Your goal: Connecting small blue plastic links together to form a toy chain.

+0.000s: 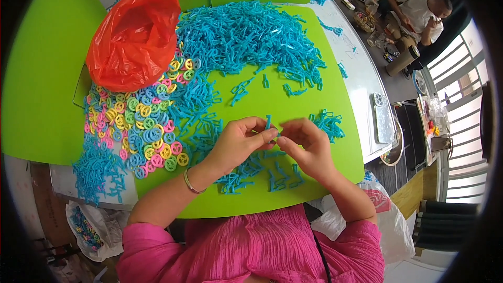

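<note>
Near the middle of the green board (251, 91), my two hands meet at the fingertips. My left hand (242, 140) is closed, thumb against fingers, around a small blue plastic piece (269, 121) that sticks up from the grip. Opposite it, my right hand (308, 147) pinches at the same spot; its upper fingers are smeared by motion. A bit of blue shows between the two thumbs, but how the parts join there is hidden. Loose blue pieces (283, 175) lie below my hands, and a small cluster of them (327, 126) sits beyond my right hand.
A large heap of blue pieces (246, 36) covers the board's far side. Multicoloured plastic rings (149, 136) pile up at left, beneath a red plastic bag (133, 42). A phone (382, 118) rests on the white table at right. Another person (419, 15) sits at the far right.
</note>
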### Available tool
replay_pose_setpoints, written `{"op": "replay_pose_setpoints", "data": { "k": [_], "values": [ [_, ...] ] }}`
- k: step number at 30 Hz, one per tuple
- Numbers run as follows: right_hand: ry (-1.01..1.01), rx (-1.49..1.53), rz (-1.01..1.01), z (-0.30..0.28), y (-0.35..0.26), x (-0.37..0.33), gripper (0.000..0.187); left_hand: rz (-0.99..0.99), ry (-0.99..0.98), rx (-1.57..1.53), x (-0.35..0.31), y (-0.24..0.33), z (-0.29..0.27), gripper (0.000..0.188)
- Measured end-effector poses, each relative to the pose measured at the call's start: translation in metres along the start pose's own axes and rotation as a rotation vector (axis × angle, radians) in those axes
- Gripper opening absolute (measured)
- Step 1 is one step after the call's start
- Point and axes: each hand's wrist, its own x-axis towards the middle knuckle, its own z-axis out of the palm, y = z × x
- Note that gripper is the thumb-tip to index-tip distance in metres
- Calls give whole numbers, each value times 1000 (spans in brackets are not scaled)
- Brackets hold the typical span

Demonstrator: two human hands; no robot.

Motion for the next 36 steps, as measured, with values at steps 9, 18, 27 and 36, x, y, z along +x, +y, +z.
{"op": "replay_pose_setpoints", "data": {
  "k": [9,18,27,36],
  "values": [
    [-90,556,308,-10,14,3,16,-19,56,-212,-4,2,2,25],
    [-136,892,500,-9,2,6,14,-43,83,-369,2,0,-5,25],
    [-169,933,513,-11,17,7,12,-51,41,-302,-1,-5,-1,22],
    [-120,877,510,-9,13,6,8,-32,23,-236,-2,-6,-1,21]
  ]
}}
